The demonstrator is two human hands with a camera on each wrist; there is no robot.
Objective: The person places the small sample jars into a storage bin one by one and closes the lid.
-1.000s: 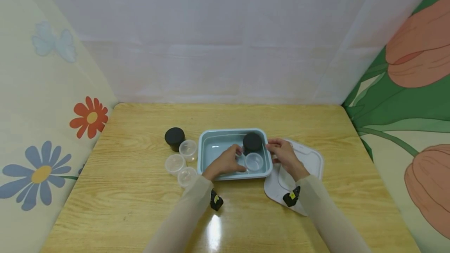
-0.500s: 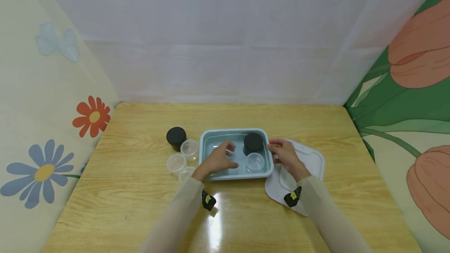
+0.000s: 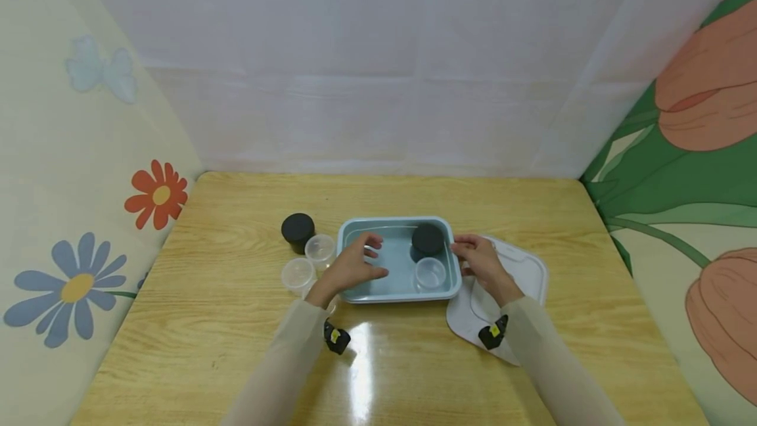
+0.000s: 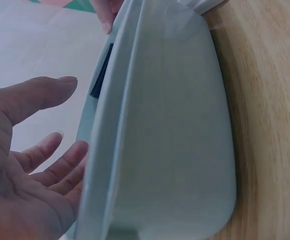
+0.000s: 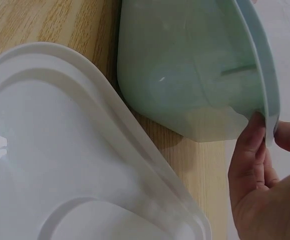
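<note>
A light blue plastic tub (image 3: pixel 397 268) stands mid-table. My left hand (image 3: pixel 347 269) hovers over its left end, fingers spread and holding nothing. The left wrist view shows that palm and thumb (image 4: pixel 45 97) beside the tub's rim. On the tub's right side my right hand (image 3: pixel 481 260) pinches the rim between thumb and fingers, plain in the right wrist view on the tub wall (image 5: pixel 194 65). Inside the tub, at its right end, sit a black round container (image 3: pixel 428 239) at the back and a clear plastic cup (image 3: pixel 430 273) in front of it.
A white lid (image 3: pixel 526 271) lies right of the tub, partly beneath my right hand and forearm. To the left stand another black round container (image 3: pixel 298 230) and clear cups (image 3: pixel 298 275), one mostly hidden by my left wrist. A white wall closes the table's back edge.
My left hand has drawn leftward, away from the clear cup in the tub, toward the tub's left end. The right hand stays on the rim, and the tub's contents look unmoved.
</note>
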